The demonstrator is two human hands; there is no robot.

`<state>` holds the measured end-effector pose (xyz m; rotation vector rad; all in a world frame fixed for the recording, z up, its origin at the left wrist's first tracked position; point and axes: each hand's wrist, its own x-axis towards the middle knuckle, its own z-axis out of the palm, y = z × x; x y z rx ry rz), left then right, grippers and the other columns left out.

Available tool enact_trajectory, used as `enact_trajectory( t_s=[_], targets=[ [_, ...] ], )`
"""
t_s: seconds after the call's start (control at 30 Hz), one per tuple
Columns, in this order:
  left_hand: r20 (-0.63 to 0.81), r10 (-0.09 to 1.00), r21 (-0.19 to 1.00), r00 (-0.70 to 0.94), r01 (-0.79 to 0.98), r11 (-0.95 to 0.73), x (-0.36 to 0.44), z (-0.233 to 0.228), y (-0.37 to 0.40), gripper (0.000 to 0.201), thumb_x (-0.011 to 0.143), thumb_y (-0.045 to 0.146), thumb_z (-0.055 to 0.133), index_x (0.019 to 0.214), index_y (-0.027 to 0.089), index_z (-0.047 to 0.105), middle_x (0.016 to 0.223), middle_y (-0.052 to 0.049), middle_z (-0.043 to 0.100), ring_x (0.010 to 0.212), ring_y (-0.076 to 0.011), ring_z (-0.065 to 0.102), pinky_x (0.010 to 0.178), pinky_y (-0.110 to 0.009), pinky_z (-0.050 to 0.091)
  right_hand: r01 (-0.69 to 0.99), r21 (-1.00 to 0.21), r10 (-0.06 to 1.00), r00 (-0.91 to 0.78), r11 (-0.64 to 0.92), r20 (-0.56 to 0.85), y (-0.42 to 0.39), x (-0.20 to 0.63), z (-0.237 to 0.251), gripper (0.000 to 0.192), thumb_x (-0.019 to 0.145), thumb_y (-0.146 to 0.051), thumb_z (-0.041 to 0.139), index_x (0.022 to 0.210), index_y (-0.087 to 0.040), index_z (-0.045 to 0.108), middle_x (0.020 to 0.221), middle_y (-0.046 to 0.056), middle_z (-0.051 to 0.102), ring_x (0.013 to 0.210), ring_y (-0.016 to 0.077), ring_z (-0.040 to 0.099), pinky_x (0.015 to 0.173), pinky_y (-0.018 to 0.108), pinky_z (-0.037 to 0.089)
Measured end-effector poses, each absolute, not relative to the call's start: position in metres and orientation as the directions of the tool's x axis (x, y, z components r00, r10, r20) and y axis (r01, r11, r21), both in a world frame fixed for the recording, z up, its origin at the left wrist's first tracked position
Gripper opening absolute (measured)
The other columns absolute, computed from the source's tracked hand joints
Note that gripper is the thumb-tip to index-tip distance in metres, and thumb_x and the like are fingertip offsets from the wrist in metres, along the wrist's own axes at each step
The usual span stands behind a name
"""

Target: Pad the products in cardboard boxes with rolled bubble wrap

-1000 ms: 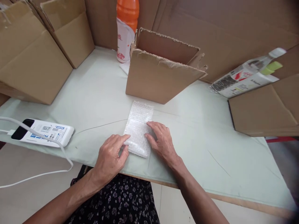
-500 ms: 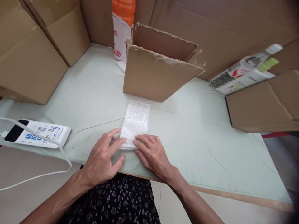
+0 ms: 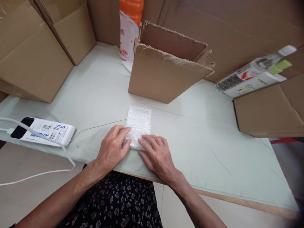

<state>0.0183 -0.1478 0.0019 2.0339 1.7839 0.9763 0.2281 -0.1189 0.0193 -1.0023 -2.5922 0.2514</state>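
A small piece of bubble wrap (image 3: 139,118) lies flat on the pale green table cover near the front edge. My left hand (image 3: 113,146) is at its lower left side, the fingers bent together and the thumb and forefinger gripping that edge. On the lower right corner rests my right hand (image 3: 158,155), palm down, with its fingers stretched out and the thumb apart. Whether anything is inside or under the wrap, I cannot tell. The fingertips hide part of its lower edge.
An open cardboard box (image 3: 166,72) stands behind the wrap, an orange-capped bottle (image 3: 129,34) beside it. At left, a white power bank (image 3: 45,131) has a cable (image 3: 68,155) hanging over the edge. Bottles (image 3: 251,74) lean at right near another cardboard box (image 3: 270,109). Large cartons (image 3: 30,57) stand at left.
My left hand has moved right and its fingers have drawn closer together at the bubble wrap. The wrap looks shorter from top to bottom. The view has shifted slightly.
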Motion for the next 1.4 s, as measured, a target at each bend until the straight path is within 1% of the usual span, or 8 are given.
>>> enact_trajectory(
  t_s=[0.23,0.53,0.7,0.9,1.0,1.1,1.27,1.4],
  targets=[
    [0.321,0.930,0.662,0.176,0.661,-0.354,0.011,0.013,-0.172,0.027,0.094,0.012,0.056,0.119,0.019,0.063,0.102,-0.007,0.071,0.101,-0.0229,0.060,0.088,-0.040,0.052,0.583,-0.605,0.741,-0.671,0.542,0.016,-0.114,0.228,0.029,0.029,0.103,-0.026,0.048,0.128,-0.025,0.064,0.110,0.003,0.077,0.093,0.0198,0.070,0.085,0.038,0.054],
    [0.232,0.973,0.661,-0.005,0.735,-0.154,0.012,0.004,-0.142,0.028,0.095,0.025,0.057,0.120,0.015,0.065,0.105,-0.011,0.069,0.096,-0.0253,0.063,0.086,-0.045,0.055,0.641,-0.223,0.678,-0.704,0.735,0.211,-0.119,0.217,0.027,0.027,0.097,-0.024,0.057,0.121,-0.017,0.065,0.121,0.015,0.070,0.104,0.0298,0.063,0.084,0.046,0.049],
    [-0.037,0.972,0.962,-0.233,0.256,0.098,0.014,0.004,-0.160,0.062,0.091,0.035,0.064,0.146,0.018,0.042,0.132,-0.016,0.063,0.110,-0.0244,0.068,0.089,-0.040,0.059,0.644,-0.574,0.843,-0.509,0.505,0.171,-0.101,0.213,0.016,0.025,0.099,-0.026,0.054,0.121,-0.021,0.066,0.115,0.009,0.075,0.099,0.0246,0.070,0.086,0.041,0.055],
    [-0.254,0.964,0.957,-0.079,-0.162,0.239,0.031,0.013,-0.160,0.072,0.091,0.027,0.059,0.155,0.016,0.027,0.122,-0.014,0.071,0.106,-0.0229,0.072,0.091,-0.038,0.061,0.497,-0.767,0.848,-0.518,0.407,0.114,-0.107,0.221,0.024,0.033,0.093,-0.035,0.064,0.124,-0.025,0.067,0.129,0.010,0.069,0.121,0.0267,0.064,0.102,0.047,0.052],
    [-0.160,0.987,0.986,-0.012,-0.040,0.159,0.042,0.021,-0.153,0.064,0.091,0.023,0.058,0.151,0.019,0.037,0.121,-0.012,0.071,0.102,-0.0218,0.073,0.088,-0.035,0.062,0.472,-0.797,0.843,-0.531,0.375,0.082,-0.102,0.232,0.030,0.059,0.088,-0.043,0.072,0.141,-0.023,0.056,0.144,0.014,0.060,0.125,0.0283,0.062,0.102,0.045,0.053],
    [0.099,0.995,0.963,-0.019,0.253,-0.091,0.052,0.038,-0.137,0.055,0.090,0.022,0.060,0.144,0.021,0.047,0.123,-0.011,0.070,0.107,-0.0227,0.071,0.091,-0.036,0.061,0.435,-0.850,0.849,-0.528,0.297,0.026,-0.093,0.243,0.037,0.034,0.092,-0.038,0.066,0.122,-0.021,0.067,0.114,0.007,0.075,0.096,0.0211,0.071,0.084,0.033,0.058],
    [0.697,0.716,0.521,-0.036,0.712,-0.471,0.059,0.092,-0.057,0.052,0.093,0.017,0.056,0.144,0.019,0.046,0.140,-0.014,0.059,0.138,-0.0307,0.051,0.115,-0.052,0.042,0.492,-0.813,0.922,-0.364,0.310,0.132,-0.081,0.262,0.048,0.012,0.091,-0.032,0.065,0.094,-0.022,0.070,0.089,0.003,0.074,0.081,0.0188,0.069,0.075,0.028,0.056],
    [0.766,0.641,0.370,-0.049,0.850,-0.376,0.054,0.114,0.014,0.047,0.085,0.007,0.054,0.131,0.016,0.058,0.133,-0.013,0.061,0.144,-0.0360,0.042,0.119,-0.059,0.030,0.529,-0.740,0.891,-0.401,0.415,0.213,-0.080,0.278,0.057,0.010,0.093,-0.031,0.064,0.088,-0.023,0.069,0.088,0.003,0.072,0.079,0.0182,0.068,0.072,0.028,0.056]
  ],
)
